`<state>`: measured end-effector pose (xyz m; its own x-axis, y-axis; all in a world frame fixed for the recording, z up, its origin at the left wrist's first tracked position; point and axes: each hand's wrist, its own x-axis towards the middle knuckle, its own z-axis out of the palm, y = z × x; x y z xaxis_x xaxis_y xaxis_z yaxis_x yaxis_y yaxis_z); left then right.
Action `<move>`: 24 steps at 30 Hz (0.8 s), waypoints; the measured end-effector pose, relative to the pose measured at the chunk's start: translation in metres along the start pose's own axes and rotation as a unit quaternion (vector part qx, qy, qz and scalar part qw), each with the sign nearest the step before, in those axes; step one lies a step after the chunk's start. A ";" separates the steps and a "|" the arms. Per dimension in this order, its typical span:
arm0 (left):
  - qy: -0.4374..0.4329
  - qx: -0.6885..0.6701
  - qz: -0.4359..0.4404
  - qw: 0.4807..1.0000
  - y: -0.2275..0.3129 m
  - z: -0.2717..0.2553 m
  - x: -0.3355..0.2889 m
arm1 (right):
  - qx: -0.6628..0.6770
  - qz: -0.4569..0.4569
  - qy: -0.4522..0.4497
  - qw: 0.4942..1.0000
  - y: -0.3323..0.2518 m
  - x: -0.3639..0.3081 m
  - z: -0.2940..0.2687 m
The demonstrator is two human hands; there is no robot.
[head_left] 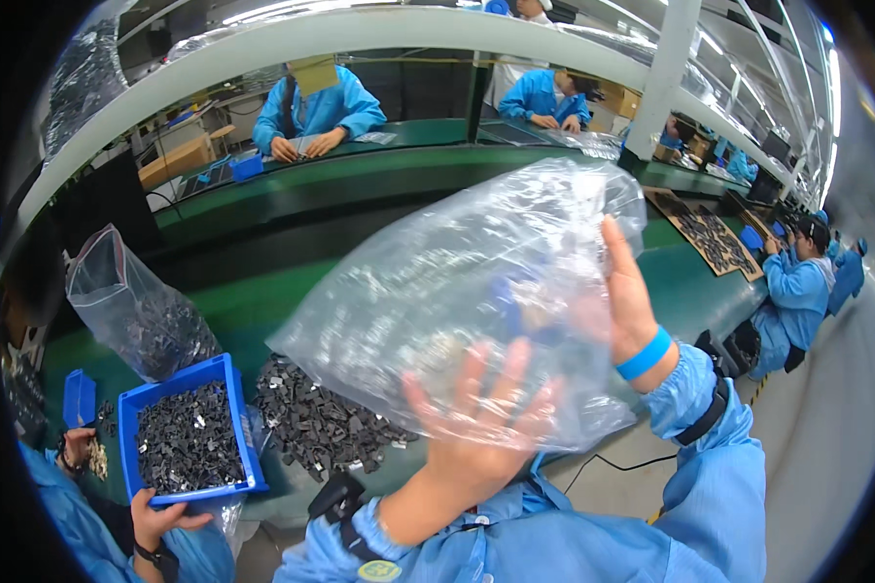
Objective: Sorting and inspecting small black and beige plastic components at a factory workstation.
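Note:
I hold a large clear plastic bag (pixel 457 282) up in front of me over the green workbench (pixel 262 291). My left hand (pixel 476 437) grips its lower edge, fingers spread behind the film. My right hand (pixel 627 291), with a blue wristband, holds the bag's right side. The bag looks nearly empty and crumpled. Below it a pile of small black parts (pixel 321 423) lies on the bench.
A blue bin (pixel 190 437) of black parts sits at left, held by a neighbour's hand (pixel 156 520). Another clear bag of parts (pixel 131 311) stands behind it. Several people in blue coats work across and along the line. A brown board with parts (pixel 705 233) lies at right.

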<state>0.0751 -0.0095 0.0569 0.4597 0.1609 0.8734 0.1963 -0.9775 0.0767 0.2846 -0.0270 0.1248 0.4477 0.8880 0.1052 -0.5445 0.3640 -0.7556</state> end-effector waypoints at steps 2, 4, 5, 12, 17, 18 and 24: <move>0.003 -0.080 -0.011 0.997 0.005 0.007 0.009 | -0.015 -0.022 0.020 0.999 -0.019 -0.009 -0.022; 0.010 -0.164 -0.021 0.986 0.015 0.009 0.015 | -0.078 -0.122 0.105 0.984 -0.057 -0.006 -0.076; 0.014 -0.226 -0.013 0.974 0.021 0.010 0.018 | -0.123 -0.146 0.122 0.974 -0.089 -0.009 -0.120; -0.019 -0.365 -0.012 0.931 0.058 0.054 0.007 | -0.189 -0.140 0.191 0.953 -0.208 -0.037 -0.226; -0.106 -0.413 0.005 0.904 0.062 0.046 -0.001 | -0.250 -0.155 0.220 0.930 -0.272 -0.039 -0.247; -0.111 -0.406 -0.009 0.907 0.058 0.041 0.000 | -0.247 -0.153 0.218 0.932 -0.263 -0.028 -0.252; -0.125 -0.299 -0.045 0.945 0.030 0.006 0.018 | -0.422 -0.072 0.374 0.823 -0.198 0.027 -0.334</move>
<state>0.0943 -0.0351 0.0718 0.6687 0.2014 0.7157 -0.2466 -0.8480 0.4690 0.6414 -0.1684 0.0612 0.9477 0.3160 0.0449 0.0981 -0.1547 -0.9831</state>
